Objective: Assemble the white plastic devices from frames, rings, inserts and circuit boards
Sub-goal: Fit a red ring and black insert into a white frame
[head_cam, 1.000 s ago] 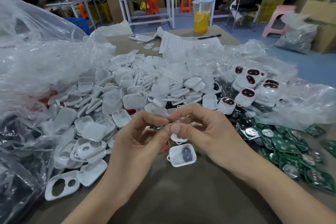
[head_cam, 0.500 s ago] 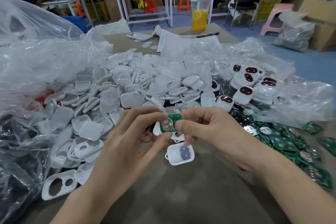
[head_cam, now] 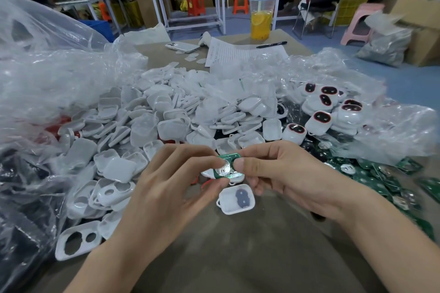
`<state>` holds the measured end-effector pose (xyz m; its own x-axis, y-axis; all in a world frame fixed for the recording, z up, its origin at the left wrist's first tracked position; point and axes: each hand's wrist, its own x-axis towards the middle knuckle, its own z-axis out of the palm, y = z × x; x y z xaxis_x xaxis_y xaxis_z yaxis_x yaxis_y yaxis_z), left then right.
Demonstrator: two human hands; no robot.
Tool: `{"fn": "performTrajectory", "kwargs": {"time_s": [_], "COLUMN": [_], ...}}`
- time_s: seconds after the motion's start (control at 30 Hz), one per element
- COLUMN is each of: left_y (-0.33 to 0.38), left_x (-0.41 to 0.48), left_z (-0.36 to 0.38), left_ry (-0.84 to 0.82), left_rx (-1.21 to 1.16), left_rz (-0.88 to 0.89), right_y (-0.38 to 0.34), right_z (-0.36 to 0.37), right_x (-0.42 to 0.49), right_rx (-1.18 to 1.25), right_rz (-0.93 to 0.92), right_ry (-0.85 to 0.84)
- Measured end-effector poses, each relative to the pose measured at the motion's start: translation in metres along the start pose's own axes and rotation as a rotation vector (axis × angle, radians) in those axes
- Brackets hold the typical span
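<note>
Here, both hands meet just above the brown table [head_cam: 238, 259] and hold between them a small green circuit board [head_cam: 225, 169] with a round silver disc on its face. The left hand [head_cam: 166, 188] pinches the board from its left side, thumb and forefinger curled onto the edge, and its other fingers are loosely spread below. The right hand [head_cam: 281, 173] pinches the board from the right side, with the thumb pressing on the face beside the disc and the fingers curled behind. The board is in the air and slightly tilted. Directly under it an open white plastic shell [head_cam: 229, 206] lies on the table, with a flat grey insert [head_cam: 241, 196] inside it. To the left and behind the hands spreads a big heap of white plastic shells and lids [head_cam: 166, 114]. A white frame with two round holes [head_cam: 76, 240] lies at the near left edge of the heap. On the right, many loose green boards [head_cam: 381, 181] lie beside the right wrist, and behind them a group of finished white devices with black and red faces [head_cam: 328, 112] rests on crumpled clear plastic bags [head_cam: 47, 66]. Far on the table stands a clear cup of orange drink [head_cam: 261, 19].
</note>
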<state>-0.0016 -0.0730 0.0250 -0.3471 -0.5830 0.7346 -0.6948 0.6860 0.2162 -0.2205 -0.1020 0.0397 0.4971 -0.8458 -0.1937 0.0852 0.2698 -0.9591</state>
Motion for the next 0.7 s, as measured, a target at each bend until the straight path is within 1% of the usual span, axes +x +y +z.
{"fn": "performTrajectory", "kwargs": {"time_s": [0.23, 0.33, 0.37, 0.43, 0.5, 0.6, 0.7], "left_y": [0.000, 0.000, 0.000, 0.001, 0.003, 0.004, 0.004], "left_x": [-0.002, -0.004, -0.005, -0.006, -0.008, -0.009, -0.009], "left_z": [0.000, -0.003, -0.005, -0.008, -0.009, -0.008, -0.006], "left_ry": [-0.007, -0.046, -0.075, -0.162, -0.253, -0.331, -0.382], "left_rx": [-0.008, -0.050, -0.078, -0.114, -0.124, -0.128, -0.108], "left_rz": [-0.010, -0.085, -0.123, -0.172, -0.176, -0.155, -0.127], "right_y": [0.000, -0.002, -0.003, -0.006, -0.007, -0.004, 0.001], "right_z": [0.001, 0.000, -0.002, -0.011, -0.019, -0.025, -0.026], "right_x": [-0.002, -0.004, -0.005, -0.009, -0.015, -0.021, -0.020], "right_rx": [-0.080, -0.098, -0.158, -0.356, -0.519, -0.636, -0.740], "right_rz": [0.000, -0.062, -0.107, -0.204, -0.275, -0.307, -0.238], "right_ry": [-0.002, 0.041, 0.083, 0.181, 0.219, 0.165, 0.061]}}
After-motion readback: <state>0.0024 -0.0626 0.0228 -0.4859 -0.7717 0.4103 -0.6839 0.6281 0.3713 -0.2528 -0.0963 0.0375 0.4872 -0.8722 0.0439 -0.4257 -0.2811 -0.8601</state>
